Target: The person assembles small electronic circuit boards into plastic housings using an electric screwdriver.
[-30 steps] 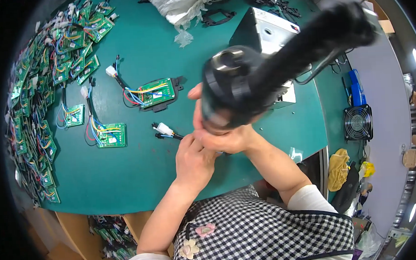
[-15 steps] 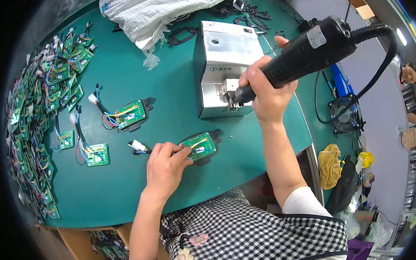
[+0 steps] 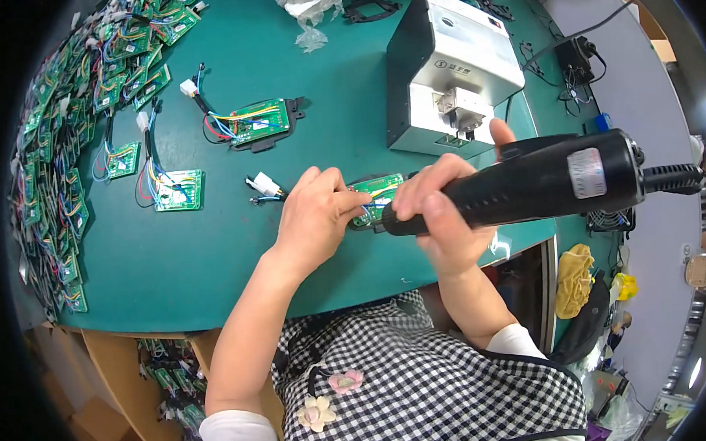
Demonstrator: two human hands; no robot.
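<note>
My right hand [image 3: 451,216] is wrapped round a black electric screwdriver [image 3: 552,176]. The tool lies almost level, its nose at the lower right of a green circuit board [image 3: 375,194]; its bit is hidden. That board rests in a dark plastic frame and carries coloured wires. With closed fingertips, my left hand [image 3: 315,214] presses and grips the board's left edge. Just left of that hand, the board's white connector [image 3: 265,185] lies on the table. A silver-and-black screw feeder [image 3: 472,65] stands behind my right hand.
Another framed circuit board [image 3: 260,124] and two loose boards, one being the wired board [image 3: 178,190], lie to the left on the green table [image 3: 213,262]. A large pile of wired boards [image 3: 51,163] fills the left edge. A white plastic bag [image 3: 312,1] lies at the back.
My right hand has brought the screwdriver from the screw feeder down and left to the circuit board. My left hand stays at the board. The whole view has shifted.
</note>
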